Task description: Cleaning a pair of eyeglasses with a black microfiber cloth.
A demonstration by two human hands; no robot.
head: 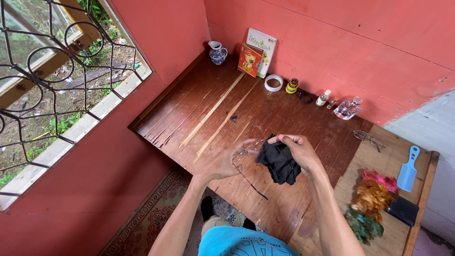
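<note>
My left hand (222, 161) holds a pair of thin wire-framed glasses (247, 151) above the dark wooden table (199, 109); one temple arm hangs down toward me. My right hand (296, 149) grips a crumpled black cloth (279, 163) pressed against the glasses at the lens end. Both hands hover over the near middle of the table, close together.
Along the back wall stand a small blue-and-white jug (217, 52), two books (256, 57), a tape roll (273, 83), a cup of coloured pencils (292, 86), small bottles (323, 98) and a glass piece (347, 109). Another pair of glasses (368, 138), a blue comb (408, 168), feathers (372, 204) and a black case (404, 210) lie right.
</note>
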